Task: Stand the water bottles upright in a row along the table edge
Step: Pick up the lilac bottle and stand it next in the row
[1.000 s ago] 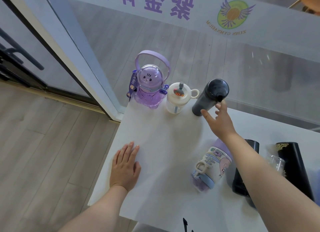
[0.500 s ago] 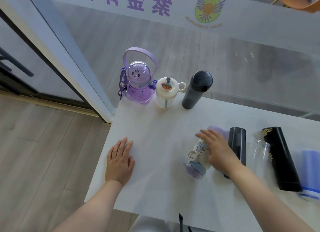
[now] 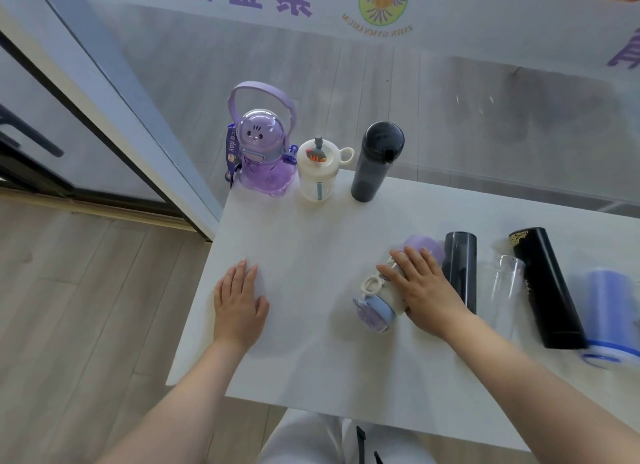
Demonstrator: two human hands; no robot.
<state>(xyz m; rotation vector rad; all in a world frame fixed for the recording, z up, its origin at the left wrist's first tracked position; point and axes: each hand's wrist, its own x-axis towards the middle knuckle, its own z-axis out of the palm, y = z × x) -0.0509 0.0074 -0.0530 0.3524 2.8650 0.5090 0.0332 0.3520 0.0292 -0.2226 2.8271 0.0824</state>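
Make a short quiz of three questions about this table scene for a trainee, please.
1. True or false: the dark grey bottle at the far edge stands upright.
2. How many bottles stand in the row? A) two B) three C) five
3. Fill in: the right hand rests on the lying ____ bottle.

Key: 1 true; 2 B; 3 cartoon-printed. The left hand lies flat on the table.

cartoon bottle half under hand, blue bottle blurred, cropped
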